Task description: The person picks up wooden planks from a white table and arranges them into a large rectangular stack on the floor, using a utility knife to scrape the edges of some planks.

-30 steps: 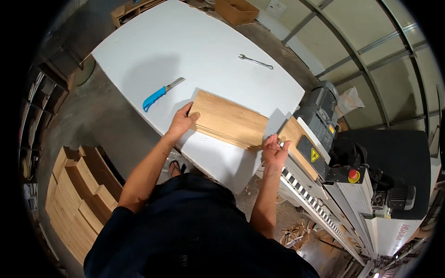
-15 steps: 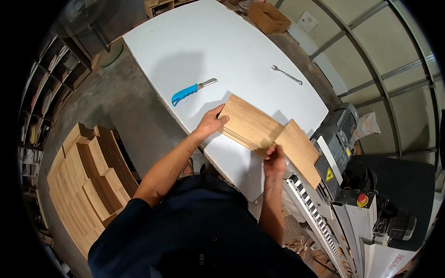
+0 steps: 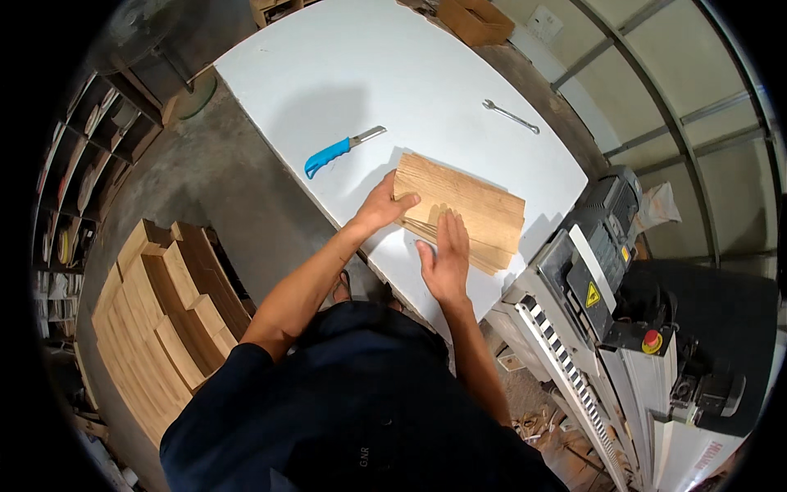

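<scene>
A small stack of light-brown wood-grain boards [image 3: 463, 194] lies at a slant over the near right part of the white table [image 3: 426, 82]. The boards overlap unevenly, with lower ones showing along the near edge. My left hand [image 3: 387, 205] is closed on the stack's left end, its thumb on the top face and the other fingers at the end edge. Against the near long edge rests my right hand [image 3: 447, 262], open, with fingers stretched flat and the thumb apart. Beyond my left hand lies a blue-handled utility knife [image 3: 332, 156], blade out.
A combination wrench [image 3: 511, 116] lies on the table's right side. Right of the table stands a machine with a grey motor [image 3: 607, 205], a red stop button [image 3: 652, 340] and a striped guide rail [image 3: 561, 361]. Many more boards are piled [image 3: 156, 328] at my left, near shelving [image 3: 90, 148].
The board that sat angled at the right, next to the machine, now lies in line with the others. My right hand has moved left from a pinch to flat, open fingers.
</scene>
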`<state>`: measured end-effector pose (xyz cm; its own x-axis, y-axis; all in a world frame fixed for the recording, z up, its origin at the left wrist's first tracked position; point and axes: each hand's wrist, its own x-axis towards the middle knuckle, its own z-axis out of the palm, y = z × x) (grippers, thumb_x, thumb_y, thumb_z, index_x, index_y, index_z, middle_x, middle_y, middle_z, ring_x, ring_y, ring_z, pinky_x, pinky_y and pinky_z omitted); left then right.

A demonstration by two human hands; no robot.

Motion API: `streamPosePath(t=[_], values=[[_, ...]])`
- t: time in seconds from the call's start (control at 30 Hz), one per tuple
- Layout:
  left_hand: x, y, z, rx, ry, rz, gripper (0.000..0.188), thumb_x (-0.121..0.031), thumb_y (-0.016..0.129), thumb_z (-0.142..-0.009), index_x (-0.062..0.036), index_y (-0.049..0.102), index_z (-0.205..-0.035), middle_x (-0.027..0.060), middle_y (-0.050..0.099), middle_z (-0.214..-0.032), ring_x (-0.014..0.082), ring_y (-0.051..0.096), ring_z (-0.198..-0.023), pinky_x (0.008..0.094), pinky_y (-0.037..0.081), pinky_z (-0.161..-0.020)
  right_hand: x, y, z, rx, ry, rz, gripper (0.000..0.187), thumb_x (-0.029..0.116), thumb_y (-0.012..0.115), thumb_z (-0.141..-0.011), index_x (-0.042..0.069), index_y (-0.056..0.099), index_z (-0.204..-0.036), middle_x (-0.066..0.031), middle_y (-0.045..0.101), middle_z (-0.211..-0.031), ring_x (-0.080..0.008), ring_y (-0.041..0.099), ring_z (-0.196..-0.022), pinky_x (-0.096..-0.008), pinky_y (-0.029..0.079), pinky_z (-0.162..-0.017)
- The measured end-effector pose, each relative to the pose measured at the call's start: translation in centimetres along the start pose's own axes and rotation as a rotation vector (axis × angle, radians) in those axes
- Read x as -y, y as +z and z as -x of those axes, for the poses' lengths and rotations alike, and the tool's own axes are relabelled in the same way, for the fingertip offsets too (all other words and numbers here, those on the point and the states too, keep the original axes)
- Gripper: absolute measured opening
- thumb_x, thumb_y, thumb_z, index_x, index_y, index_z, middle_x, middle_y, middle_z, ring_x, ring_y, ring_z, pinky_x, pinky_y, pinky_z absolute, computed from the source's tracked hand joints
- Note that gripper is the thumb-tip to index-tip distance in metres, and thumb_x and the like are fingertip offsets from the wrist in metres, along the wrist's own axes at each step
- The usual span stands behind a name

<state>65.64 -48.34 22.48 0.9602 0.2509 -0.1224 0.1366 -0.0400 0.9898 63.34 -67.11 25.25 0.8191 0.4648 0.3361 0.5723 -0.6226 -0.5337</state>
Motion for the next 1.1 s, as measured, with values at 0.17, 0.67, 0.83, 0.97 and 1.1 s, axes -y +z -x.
streamPosePath(t=[0.17, 0.67, 0.83, 0.97, 1.1], values=[[0.1, 0.2, -0.2, 0.038, -0.055, 0.009, 0.064, -0.018, 0.067, -0.082, 0.0039, 0.036, -0.134, 0.0194, 0.056, -0.121, 0.0259, 0.053, -0.114, 0.0325, 0.04, -0.098, -1.4, -0.8, 1.5, 0.232, -0.005, 0.347, 0.075, 0.036, 0.056, -0.087, -0.004, 0.023, -0.141, -0.0227, 0.019, -0.148, -0.0377, 0.016, -0.138, -0.0464, 0.012, -0.113], [-0.1, 0.8, -2.4, 0.067, -0.136, -0.161, 0.064, -0.027, 0.074, -0.075, 0.0025, 0.048, -0.125, 0.0187, 0.06, -0.115, 0.0271, 0.057, -0.108, 0.0366, 0.045, -0.095, -14.9, -6.4, 0.3, -0.115, 0.693, -0.247, 0.05, 0.033, 0.047, -0.093, -0.007, 0.051, -0.122, -0.0262, 0.056, -0.12, -0.0347, 0.054, -0.109, -0.0398, 0.04, -0.096], [0.9, 0.4, -1.9, 0.051, -0.093, -0.483, 0.071, -0.042, 0.069, -0.074, 0.0036, 0.048, -0.124, 0.0243, 0.05, -0.126, 0.0366, 0.046, -0.119, 0.0418, 0.037, -0.101, -15.1, -5.2, 2.3, -0.123, 0.682, -0.558, 0.044, 0.029, 0.051, -0.094, -0.004, 0.049, -0.124, -0.0146, 0.058, -0.112, -0.0204, 0.053, -0.096, -0.0327, 0.044, -0.085], [1.0, 0.3, -1.3, 0.001, -0.142, -0.364, 0.071, -0.036, 0.069, -0.068, 0.0071, 0.047, -0.12, 0.026, 0.047, -0.123, 0.0401, 0.043, -0.117, 0.0435, 0.038, -0.099, -13.8, -5.4, 3.3, -0.124, 0.733, -0.754, 0.052, 0.027, 0.054, -0.094, -0.004, 0.041, -0.133, -0.0151, 0.051, -0.127, -0.0226, 0.05, -0.108, -0.0357, 0.037, -0.095], [-0.8, 1.0, -0.5, -0.036, -0.213, -0.314, 0.071, -0.032, 0.069, -0.067, 0.0059, 0.045, -0.122, 0.0238, 0.048, -0.121, 0.0383, 0.044, -0.115, 0.0424, 0.039, -0.098, -18.0, -6.0, 3.8, -0.1, 0.747, -0.867, 0.054, 0.027, 0.053, -0.093, -0.006, 0.039, -0.134, -0.0171, 0.046, -0.131, -0.0263, 0.047, -0.113, -0.0367, 0.036, -0.096]])
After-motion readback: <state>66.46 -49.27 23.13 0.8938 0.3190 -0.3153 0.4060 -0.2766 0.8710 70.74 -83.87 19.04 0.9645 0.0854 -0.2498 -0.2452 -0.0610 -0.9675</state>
